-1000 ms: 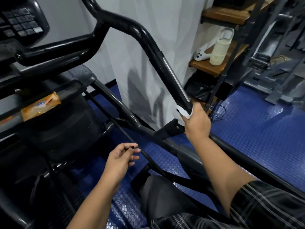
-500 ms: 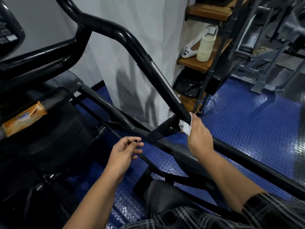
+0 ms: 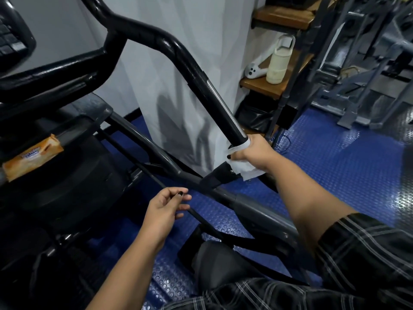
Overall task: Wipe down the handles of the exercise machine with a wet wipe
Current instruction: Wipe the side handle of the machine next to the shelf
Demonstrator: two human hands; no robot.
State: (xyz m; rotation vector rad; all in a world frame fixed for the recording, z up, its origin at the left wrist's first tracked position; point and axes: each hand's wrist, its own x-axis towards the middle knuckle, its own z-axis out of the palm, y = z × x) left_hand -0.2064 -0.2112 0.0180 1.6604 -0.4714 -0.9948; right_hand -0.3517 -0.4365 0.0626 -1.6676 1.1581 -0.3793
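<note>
Right hand (image 3: 254, 153) grips a white wipe (image 3: 245, 170) wrapped around the lower end of the sloping black handle (image 3: 201, 79). Left hand (image 3: 163, 209) hovers lower, fingers relaxed, holding nothing.

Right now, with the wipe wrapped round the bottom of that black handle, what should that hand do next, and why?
Probably slide the right hand up along the handle, keeping the wet wipe wrapped round it. The hand grips the wipe at the handle's lower end, and the long black stretch above it is not covered by the wipe.
</note>
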